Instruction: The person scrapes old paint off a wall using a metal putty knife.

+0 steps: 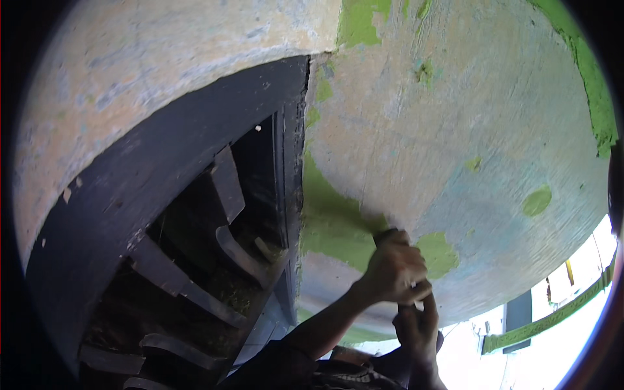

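Observation:
Both my hands are closed around one short dark-handled scraping tool held against the wall. My left hand grips it higher up, close to the wall surface. Below it, my right hand holds the lower end of the handle. The tool's tip is blurred and mostly hidden, so its exact shape cannot be made out. It meets the edge of a green paint patch on the wall. Around that patch the wall is bare, pale beige and grey plaster. A smaller green patch sits just right of my left hand.
To the left, a dark grey frame surrounds an opening with several curved slats. More green paint runs along the wall's right edge. At lower right, a green rail stands against bright light.

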The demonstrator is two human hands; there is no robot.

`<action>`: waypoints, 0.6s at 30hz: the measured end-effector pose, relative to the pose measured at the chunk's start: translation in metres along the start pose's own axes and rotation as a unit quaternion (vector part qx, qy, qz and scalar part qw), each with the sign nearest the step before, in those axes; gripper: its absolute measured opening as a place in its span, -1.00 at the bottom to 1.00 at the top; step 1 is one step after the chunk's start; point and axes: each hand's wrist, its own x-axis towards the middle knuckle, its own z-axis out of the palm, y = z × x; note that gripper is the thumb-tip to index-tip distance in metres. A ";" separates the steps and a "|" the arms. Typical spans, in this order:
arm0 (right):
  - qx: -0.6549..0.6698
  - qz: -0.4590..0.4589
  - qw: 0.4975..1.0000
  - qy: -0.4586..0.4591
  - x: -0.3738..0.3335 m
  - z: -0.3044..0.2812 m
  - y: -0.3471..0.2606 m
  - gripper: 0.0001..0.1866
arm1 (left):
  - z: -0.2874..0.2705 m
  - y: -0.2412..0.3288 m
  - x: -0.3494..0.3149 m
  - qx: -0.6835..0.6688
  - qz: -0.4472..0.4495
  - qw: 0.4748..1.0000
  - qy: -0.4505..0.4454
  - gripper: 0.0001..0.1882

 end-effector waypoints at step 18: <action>0.089 0.180 0.970 -0.138 -0.008 -0.005 0.088 -0.53 | 0.017 -0.009 -0.120 0.082 -0.154 0.973 -0.151 -0.76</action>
